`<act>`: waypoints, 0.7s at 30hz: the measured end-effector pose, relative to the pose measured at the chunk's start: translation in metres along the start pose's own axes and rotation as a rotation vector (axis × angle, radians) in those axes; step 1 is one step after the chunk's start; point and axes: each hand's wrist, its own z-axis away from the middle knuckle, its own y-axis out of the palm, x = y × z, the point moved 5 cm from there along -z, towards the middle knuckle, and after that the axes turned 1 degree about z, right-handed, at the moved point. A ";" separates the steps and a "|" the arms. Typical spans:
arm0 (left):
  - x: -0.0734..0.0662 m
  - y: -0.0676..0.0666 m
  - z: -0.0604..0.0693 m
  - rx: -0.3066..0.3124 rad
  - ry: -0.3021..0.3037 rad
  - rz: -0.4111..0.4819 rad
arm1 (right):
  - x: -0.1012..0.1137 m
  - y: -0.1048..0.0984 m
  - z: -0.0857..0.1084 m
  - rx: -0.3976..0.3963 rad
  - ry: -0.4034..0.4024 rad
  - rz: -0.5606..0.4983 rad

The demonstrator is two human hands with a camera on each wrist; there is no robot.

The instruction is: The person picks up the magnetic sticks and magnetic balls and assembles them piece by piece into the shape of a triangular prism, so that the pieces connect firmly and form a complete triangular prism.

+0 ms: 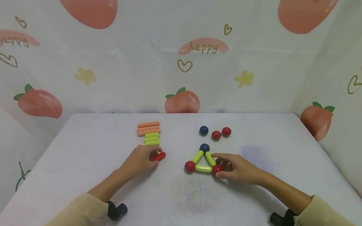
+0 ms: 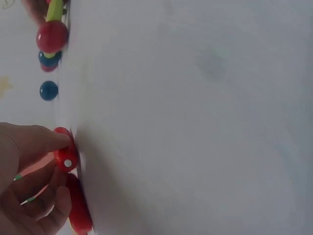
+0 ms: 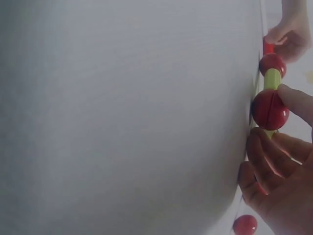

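Between thumb and fingertips, my left hand [image 1: 142, 159] pinches a short red rod [image 1: 159, 156] with a white dot in its end, seen in the left wrist view. A second red rod [image 2: 79, 205] lies beneath that hand's curled fingers. My right hand [image 1: 239, 167] grips the near-right corner of a flat triangle, thumb and fingers about a red ball [image 3: 270, 109]. The triangle's sides are yellow-green rods [image 1: 203, 168]. Its other corners are a red ball [image 1: 190, 166] on the left and a dark blue ball [image 1: 204, 147] at the far point.
Beyond the left hand lie several yellow-green rods [image 1: 151, 139], then orange rods [image 1: 148, 128] in a stack of rows. Behind the triangle sit a loose dark blue ball [image 1: 204, 130] and two red balls [image 1: 216, 135]. A printed curtain [image 1: 135, 59] borders the white table [image 1: 165, 217].
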 end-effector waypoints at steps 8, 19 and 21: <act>-0.029 0.018 -0.030 -0.018 -0.045 0.319 | -0.002 0.001 -0.001 0.002 0.010 -0.004; -0.082 0.049 -0.082 0.019 0.060 0.537 | -0.002 0.000 0.000 0.008 -0.012 -0.014; -0.086 0.053 -0.086 0.029 0.070 0.538 | -0.001 0.000 0.000 0.010 -0.015 -0.025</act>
